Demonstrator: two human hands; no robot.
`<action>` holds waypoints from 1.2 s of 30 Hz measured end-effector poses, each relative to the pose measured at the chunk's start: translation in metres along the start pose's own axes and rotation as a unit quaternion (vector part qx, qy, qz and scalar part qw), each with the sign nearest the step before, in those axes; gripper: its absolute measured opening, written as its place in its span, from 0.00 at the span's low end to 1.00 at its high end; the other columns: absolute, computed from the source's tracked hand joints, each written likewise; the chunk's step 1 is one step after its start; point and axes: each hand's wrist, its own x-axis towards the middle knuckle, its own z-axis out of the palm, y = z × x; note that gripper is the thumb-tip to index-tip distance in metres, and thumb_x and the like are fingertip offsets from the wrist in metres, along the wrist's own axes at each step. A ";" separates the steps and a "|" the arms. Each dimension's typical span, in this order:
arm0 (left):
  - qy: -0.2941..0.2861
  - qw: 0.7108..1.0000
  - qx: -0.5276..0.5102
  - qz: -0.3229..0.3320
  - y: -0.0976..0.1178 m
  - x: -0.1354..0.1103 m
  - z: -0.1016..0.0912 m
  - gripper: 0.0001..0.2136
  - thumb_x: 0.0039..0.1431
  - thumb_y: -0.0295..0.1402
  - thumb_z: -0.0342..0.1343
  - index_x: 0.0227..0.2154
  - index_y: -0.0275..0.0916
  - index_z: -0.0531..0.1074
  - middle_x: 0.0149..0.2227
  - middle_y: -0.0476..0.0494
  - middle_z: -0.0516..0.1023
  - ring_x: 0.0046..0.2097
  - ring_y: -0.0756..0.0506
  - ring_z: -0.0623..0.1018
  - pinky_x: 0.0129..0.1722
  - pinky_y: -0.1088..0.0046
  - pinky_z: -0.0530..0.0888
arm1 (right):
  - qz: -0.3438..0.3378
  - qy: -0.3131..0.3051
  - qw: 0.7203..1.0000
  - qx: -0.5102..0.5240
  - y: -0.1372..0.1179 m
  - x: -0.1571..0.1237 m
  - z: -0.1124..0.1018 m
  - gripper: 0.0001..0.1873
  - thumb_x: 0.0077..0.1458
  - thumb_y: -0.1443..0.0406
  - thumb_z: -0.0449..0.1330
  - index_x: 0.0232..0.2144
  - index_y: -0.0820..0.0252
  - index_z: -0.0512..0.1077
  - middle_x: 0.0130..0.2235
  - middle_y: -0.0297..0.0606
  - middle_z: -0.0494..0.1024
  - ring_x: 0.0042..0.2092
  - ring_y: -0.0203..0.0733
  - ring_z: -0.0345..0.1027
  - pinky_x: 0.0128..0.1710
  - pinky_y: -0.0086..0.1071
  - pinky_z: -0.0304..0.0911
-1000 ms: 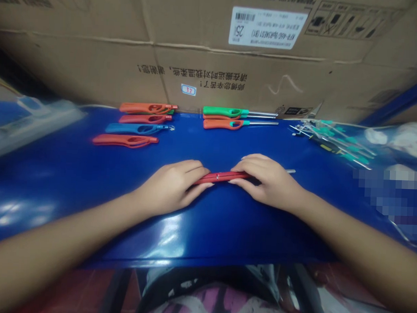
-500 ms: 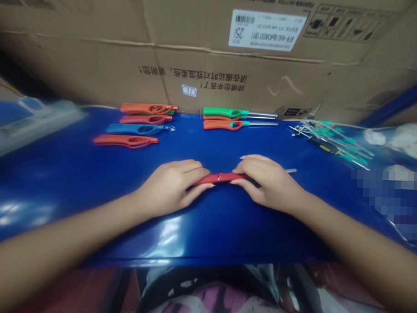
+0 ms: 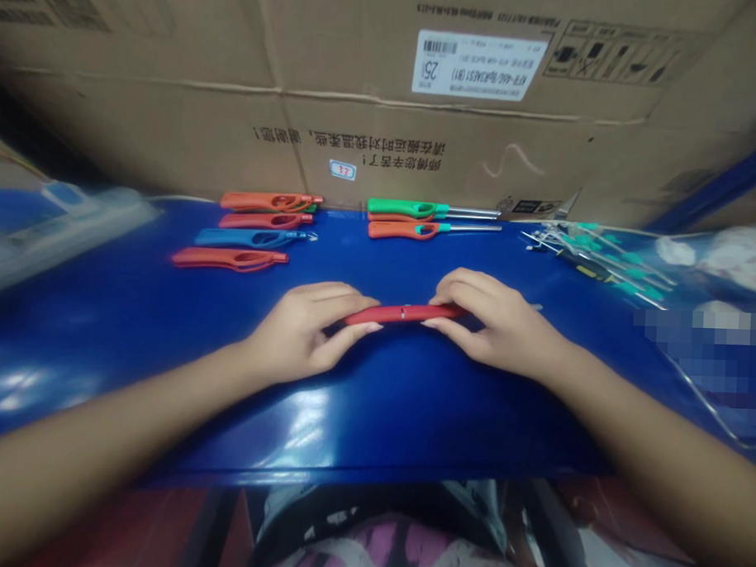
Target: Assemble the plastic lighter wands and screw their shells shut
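Observation:
Held level above the blue table [image 3: 236,427] is a red long-nosed lighter [image 3: 393,314]. My left hand [image 3: 305,326] pinches its left end between thumb and fingers. On the right end, my right hand [image 3: 492,320] grips it the same way, hiding most of that part. A short piece of metal tube [image 3: 537,306] shows past my right hand. Behind the hands, a red lighter handle [image 3: 230,259], a blue lighter handle [image 3: 249,238] and more orange and red ones lie without tubes. A green lighter [image 3: 402,207] and an orange lighter [image 3: 395,230] have metal tubes fitted.
A large cardboard sheet [image 3: 190,136] stands along the back edge. At the back right lies a pile of metal tubes with teal parts [image 3: 608,250], with white crumpled material [image 3: 744,255] beyond. A pale plastic object [image 3: 63,223] sits at far left.
Both hands still hold the red lighter, which has turned a little and sits slightly higher in view. My left hand has shifted slightly left. The lighters behind lie as before.

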 end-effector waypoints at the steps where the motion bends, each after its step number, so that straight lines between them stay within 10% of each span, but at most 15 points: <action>1: 0.001 1.000 0.002 0.003 0.001 0.000 -0.001 0.10 0.66 0.34 0.57 0.46 0.37 0.78 0.40 0.41 0.83 0.40 0.46 0.81 0.43 0.72 0.77 | 0.002 -0.001 1.000 -0.008 0.001 0.000 -0.001 0.09 0.65 0.59 0.58 0.36 0.58 0.70 0.38 0.41 0.76 0.40 0.44 0.70 0.42 0.37 0.66; 21: 0.057 0.989 -0.089 -0.107 0.002 0.004 -0.001 0.07 0.63 0.34 0.60 0.37 0.36 0.80 0.35 0.44 0.83 0.36 0.48 0.81 0.40 0.74 0.76 | 0.023 0.001 0.998 -0.059 0.010 -0.002 -0.013 0.09 0.62 0.58 0.62 0.37 0.57 0.76 0.32 0.35 0.81 0.32 0.42 0.72 0.37 0.34 0.62; 31: 0.053 0.825 -0.379 -0.416 -0.016 0.012 0.014 0.25 0.56 0.47 0.65 0.50 0.33 0.77 0.27 0.44 0.81 0.24 0.49 0.78 0.24 0.77 0.77 | -0.013 -0.081 0.993 -0.079 0.011 0.001 -0.003 0.30 0.60 0.47 0.61 0.55 0.60 0.70 0.49 0.42 0.81 0.47 0.46 0.75 0.45 0.37 0.60; 36: 0.036 0.843 -0.359 -0.399 -0.006 0.012 0.013 0.23 0.58 0.49 0.62 0.46 0.34 0.78 0.29 0.44 0.82 0.27 0.49 0.80 0.30 0.76 0.79 | -0.049 -0.049 0.993 -0.094 0.011 -0.001 -0.001 0.21 0.64 0.51 0.59 0.50 0.60 0.74 0.43 0.39 0.83 0.41 0.43 0.76 0.40 0.35 0.60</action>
